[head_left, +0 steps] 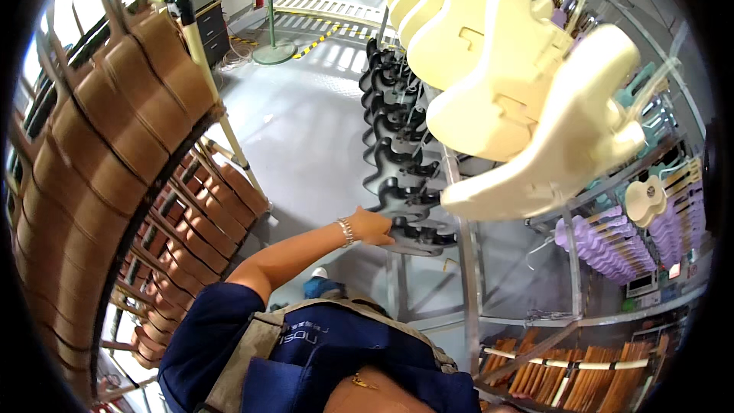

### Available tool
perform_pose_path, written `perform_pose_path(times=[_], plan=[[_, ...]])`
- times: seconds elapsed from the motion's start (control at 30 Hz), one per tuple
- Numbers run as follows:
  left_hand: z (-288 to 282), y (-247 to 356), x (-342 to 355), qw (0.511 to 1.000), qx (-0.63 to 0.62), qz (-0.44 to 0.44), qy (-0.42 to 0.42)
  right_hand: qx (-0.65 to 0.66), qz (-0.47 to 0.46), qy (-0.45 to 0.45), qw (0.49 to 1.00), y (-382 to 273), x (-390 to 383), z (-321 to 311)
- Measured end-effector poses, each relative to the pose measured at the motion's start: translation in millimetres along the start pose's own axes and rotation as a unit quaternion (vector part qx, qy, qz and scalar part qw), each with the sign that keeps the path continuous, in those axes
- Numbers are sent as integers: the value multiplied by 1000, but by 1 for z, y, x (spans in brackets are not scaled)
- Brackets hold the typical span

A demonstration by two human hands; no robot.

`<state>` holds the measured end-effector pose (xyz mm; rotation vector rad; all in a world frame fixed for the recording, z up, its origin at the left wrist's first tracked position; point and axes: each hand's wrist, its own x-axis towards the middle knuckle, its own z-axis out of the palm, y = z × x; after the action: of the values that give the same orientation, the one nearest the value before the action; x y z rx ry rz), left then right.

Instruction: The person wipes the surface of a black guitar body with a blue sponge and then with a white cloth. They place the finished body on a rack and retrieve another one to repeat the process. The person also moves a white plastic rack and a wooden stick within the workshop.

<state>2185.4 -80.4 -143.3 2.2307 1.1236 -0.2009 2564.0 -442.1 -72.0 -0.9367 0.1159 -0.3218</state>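
My left hand [371, 227], with a bracelet on the wrist, reaches forward from the left. Its fingers are curled at the left edge of a dark guitar body [420, 200], near the front end of a hanging row. Another dark body [423, 239] hangs just below and in front of it. The fingertips are partly hidden, but the hand looks closed on the edge. To the upper right hangs a row of cream guitar bodies, the nearest cream body [558, 138] tilted and close to me. My right hand does not show.
Curved rack rows of brown guitar bodies [99, 138] stand close on my left. Metal rack posts [468, 283] rise on the right. Beyond them hang purple bodies [612, 248], and wooden strips [581, 375] lie low. A fan base [274, 53] stands on the floor ahead.
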Motion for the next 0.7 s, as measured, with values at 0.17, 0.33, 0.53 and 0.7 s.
perform_pose_path(times=[0.17, 0.33, 0.53, 0.7], plan=[[-24, -122, 81, 998, -41, -35, -16, -134, -64, -51, 988, 24, -55, 31], [-63, -278, 151, 966, -150, -157, -140, -238, -1, -127, 963, 142, -185, 110], [-129, -491, 248, 945, -225, -237, -29, -308, 130, -221, 916, 312, -341, 214], [-217, -558, 346, 935, -283, -211, 32, -365, 215, -301, 854, 408, -458, 297]])
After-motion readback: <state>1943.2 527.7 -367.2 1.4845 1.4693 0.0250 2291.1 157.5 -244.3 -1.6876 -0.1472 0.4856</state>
